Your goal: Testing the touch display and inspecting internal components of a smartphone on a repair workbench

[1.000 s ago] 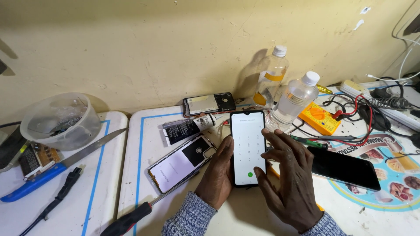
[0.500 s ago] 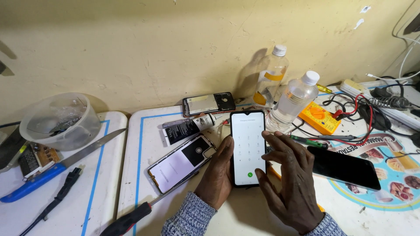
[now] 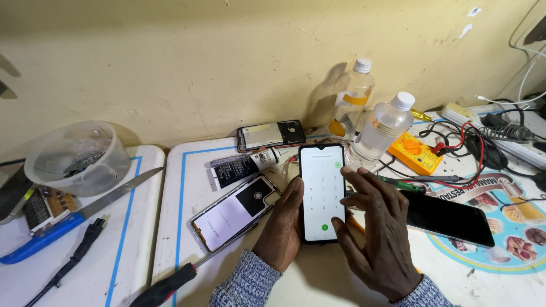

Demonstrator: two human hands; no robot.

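White light is coming off the lit screen of the black smartphone (image 3: 322, 193) that we are propping upright on the desk (image 3: 187, 187). Our left hand (image 3: 282, 227) is gripping its left edge, thumb lying along the side, while our right hand (image 3: 378, 233) is hovering open over the right edge, fingers (image 3: 364, 185) spread and thumb resting near the bottom of the keypad on the screen. Just left of it a second phone (image 3: 236, 212) is lying face up and tilted, and a dark phone (image 3: 446, 218) is lying flat just beyond our right hand. Behind the held phone two clear plastic bottles (image 3: 382, 132) are standing beside a yellow multimeter (image 3: 415, 152), and a black-handled screwdriver (image 3: 170, 286) is lying near our left sleeve.
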